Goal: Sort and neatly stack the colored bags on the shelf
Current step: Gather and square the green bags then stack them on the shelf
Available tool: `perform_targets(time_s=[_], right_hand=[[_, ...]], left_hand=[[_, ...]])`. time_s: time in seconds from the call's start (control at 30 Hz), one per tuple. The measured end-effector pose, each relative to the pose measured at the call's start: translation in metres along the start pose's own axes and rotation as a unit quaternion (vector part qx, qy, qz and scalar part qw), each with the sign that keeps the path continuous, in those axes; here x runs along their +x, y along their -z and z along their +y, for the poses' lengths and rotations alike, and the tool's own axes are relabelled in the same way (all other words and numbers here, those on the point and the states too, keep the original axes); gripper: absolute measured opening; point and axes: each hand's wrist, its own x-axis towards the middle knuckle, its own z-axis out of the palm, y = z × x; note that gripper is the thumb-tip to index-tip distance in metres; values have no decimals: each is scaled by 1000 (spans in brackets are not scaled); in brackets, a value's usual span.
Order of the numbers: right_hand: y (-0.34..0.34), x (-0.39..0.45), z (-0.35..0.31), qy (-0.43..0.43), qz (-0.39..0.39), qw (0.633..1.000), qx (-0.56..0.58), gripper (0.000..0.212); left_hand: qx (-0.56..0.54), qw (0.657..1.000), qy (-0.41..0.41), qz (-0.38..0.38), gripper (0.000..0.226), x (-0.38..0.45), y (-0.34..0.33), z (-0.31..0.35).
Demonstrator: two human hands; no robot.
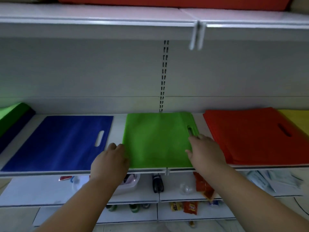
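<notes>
Green bag [157,139] lies flat, handle slot rightward, both hands' straight fingers touching its sides.

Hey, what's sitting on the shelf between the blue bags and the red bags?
The head view shows the green bags lying flat between the blue bags and the red bags, with the left hand and right hand at their two sides.

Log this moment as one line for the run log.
left hand on green bag's left edge | right hand on its right edge by handle slot | blue bag left, red stack right
</notes>
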Motion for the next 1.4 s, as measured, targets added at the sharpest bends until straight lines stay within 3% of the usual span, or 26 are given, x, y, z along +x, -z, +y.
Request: perform_targets(time_s=[0.17, 0.47, 0.7, 0.83, 1.17, 1.4], right_hand=[[29, -5, -121, 71, 49, 994, 59, 44], [57, -21, -377, 209, 94, 959, 166, 51], [54, -4, -499, 288, 63, 939, 176, 49], [46, 28, -554, 313, 78, 928, 189, 47], [34, 96, -642, 273, 120, 939, 173, 40], [3, 74, -665, 110, 99, 983, 109, 40]], left_hand=[[-66, 997, 15, 45, 29, -39, 29, -95], [-75, 978, 150, 123, 27, -130, 83, -319], [-99, 951, 260, 137, 30, -144, 96, -432], [-77, 946, 270, 161, 29, -123, 99, -479], [-46, 954, 272, 117, 36, -57, 123, -587], [-57, 975, 185, 105, 42, -14, 124, -664]])
